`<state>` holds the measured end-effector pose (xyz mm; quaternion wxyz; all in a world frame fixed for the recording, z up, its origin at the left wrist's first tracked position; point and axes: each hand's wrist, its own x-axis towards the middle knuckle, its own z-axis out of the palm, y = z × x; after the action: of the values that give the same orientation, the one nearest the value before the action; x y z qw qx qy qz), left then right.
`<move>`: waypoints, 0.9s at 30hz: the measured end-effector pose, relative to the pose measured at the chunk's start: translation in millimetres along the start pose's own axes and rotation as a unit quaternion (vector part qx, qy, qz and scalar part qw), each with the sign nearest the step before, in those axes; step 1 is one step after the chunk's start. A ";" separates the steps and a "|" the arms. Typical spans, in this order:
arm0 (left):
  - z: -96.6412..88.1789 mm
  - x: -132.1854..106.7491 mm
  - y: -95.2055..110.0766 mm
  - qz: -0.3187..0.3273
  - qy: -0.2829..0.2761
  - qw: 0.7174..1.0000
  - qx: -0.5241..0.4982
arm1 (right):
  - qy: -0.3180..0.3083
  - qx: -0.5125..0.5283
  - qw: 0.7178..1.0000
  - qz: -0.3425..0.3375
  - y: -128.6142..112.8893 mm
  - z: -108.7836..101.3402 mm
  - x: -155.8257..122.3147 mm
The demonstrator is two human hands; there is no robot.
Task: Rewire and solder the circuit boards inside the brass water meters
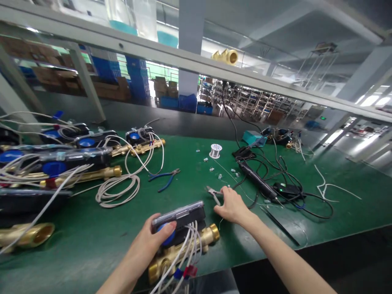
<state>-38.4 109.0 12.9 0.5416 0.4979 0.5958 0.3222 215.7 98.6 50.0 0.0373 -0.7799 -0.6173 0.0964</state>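
My left hand (156,237) grips a brass meter (186,241) by its black housing, the thumb lying over a round blue part. White cables with a blue and a red tag hang from the meter's near side. To the right, my right hand (231,204) is closed around the handles of small cutting pliers (214,194); their jaws point left, just above the green mat. A second pair of pliers with blue handles (165,178) lies farther left. Behind my right hand stands a spool of solder wire (215,151), with small clear pieces scattered nearby.
Several more brass meters (82,173) with coiled white cables crowd the left side. A black soldering iron or electric screwdriver (255,179) and tangled black cords lie at right, near a teal box (254,138). A white shelf beam (183,61) crosses above, carrying a brass fitting (226,56).
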 end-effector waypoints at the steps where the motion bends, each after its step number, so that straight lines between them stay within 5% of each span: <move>1: 0.3 -0.9 0.6 -0.001 -0.001 1.000 0.004 | 0.011 -0.008 1.000 -0.007 -4.7 4.6 9.1; 5: 0.9 -1.8 1.5 -0.006 -0.002 1.000 0.009 | 0.063 -0.040 0.997 -0.029 -16.4 11.2 26.6; 8: 1.3 1.7 -0.5 -0.004 -0.009 1.000 0.010 | 0.093 -0.064 0.993 -0.035 -0.6 6.4 14.3; 15: 3.7 -4.8 6.7 -0.011 0.010 1.000 0.001 | 0.139 -0.142 0.969 0.147 115.2 8.3 -70.0; 19: 2.6 -12.9 14.5 0.002 -0.015 1.000 -0.021 | 0.116 -0.150 0.972 0.141 163.6 18.2 -95.5; 23: -0.8 -14.1 14.7 0.014 -0.052 0.998 -0.018 | 0.131 -0.048 0.983 0.116 150.3 10.7 -96.4; 27: -2.2 -16.2 15.2 0.015 -0.050 0.998 -0.019 | 0.134 0.054 0.985 -0.089 89.2 -15.2 -84.7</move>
<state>-38.2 98.6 32.7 0.5749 0.5118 0.5543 0.3168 285.3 -3.6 57.9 0.1702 -0.7244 -0.6677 0.0209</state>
